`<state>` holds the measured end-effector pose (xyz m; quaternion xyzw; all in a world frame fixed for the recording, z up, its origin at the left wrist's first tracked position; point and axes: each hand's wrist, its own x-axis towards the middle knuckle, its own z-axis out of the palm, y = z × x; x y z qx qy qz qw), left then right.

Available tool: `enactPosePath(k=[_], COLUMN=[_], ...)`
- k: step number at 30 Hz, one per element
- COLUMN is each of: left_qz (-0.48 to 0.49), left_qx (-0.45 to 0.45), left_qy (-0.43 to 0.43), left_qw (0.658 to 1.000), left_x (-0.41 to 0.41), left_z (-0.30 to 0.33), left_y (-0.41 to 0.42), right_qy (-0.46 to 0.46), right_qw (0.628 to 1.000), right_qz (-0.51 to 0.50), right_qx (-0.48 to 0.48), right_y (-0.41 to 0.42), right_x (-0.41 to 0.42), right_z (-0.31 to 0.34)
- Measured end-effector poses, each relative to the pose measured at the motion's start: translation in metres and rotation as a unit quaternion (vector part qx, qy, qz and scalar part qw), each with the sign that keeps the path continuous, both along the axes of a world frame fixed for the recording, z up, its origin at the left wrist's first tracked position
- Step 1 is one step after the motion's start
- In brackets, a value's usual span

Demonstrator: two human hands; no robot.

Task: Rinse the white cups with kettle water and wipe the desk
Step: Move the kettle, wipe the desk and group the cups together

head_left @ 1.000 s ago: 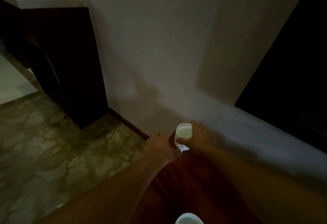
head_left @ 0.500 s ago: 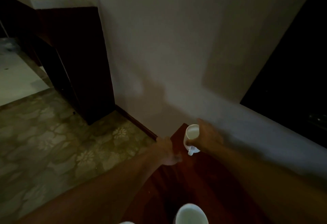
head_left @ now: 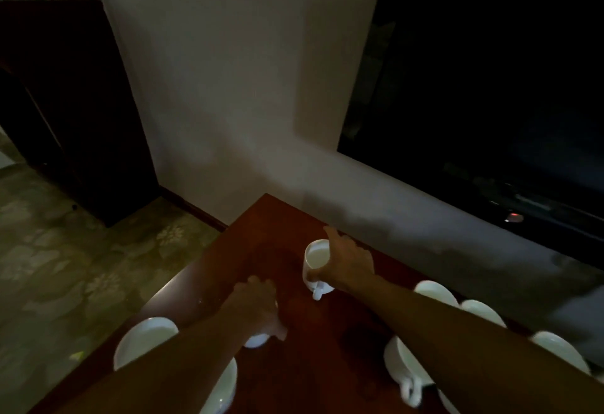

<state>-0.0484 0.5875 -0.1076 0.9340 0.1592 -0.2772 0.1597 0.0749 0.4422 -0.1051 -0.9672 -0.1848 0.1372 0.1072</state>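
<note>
Just right of frame centre the right hand [head_left: 348,266] grips a white cup [head_left: 316,264] low over the red-brown desk [head_left: 261,217], while the left hand [head_left: 258,307] seems to cover another white piece, grip unclear, so a slip could spill rinse water.

**Person's arms and hands: appearance**

Both forearms bare up to the frame edge; no sleeve visible. Left hand [head_left: 258,305] and right hand [head_left: 348,264] bare: no glove, ring, watch or band discernible. Dim light; finer surface detail not resolvable.
</note>
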Motion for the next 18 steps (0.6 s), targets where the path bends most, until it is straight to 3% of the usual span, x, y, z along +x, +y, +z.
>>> enactPosePath(k=[12,18], left_qz=[-0.034,-0.023], left_qx=[0.112,0.095], left_qy=[-0.091,-0.103], left_qw=[0.989,0.99], left_x=[-0.014,-0.024], left_z=[0.006,0.022], left_y=[-0.035,-0.072], right_qy=[0.004,0.0], right_qw=[0.998,0.995], right_qz=[0.033,0.068], right_qx=[0.055,0.066], right_y=[-0.086,-0.107], right_x=[-0.06,-0.088], right_z=[0.002,0.006])
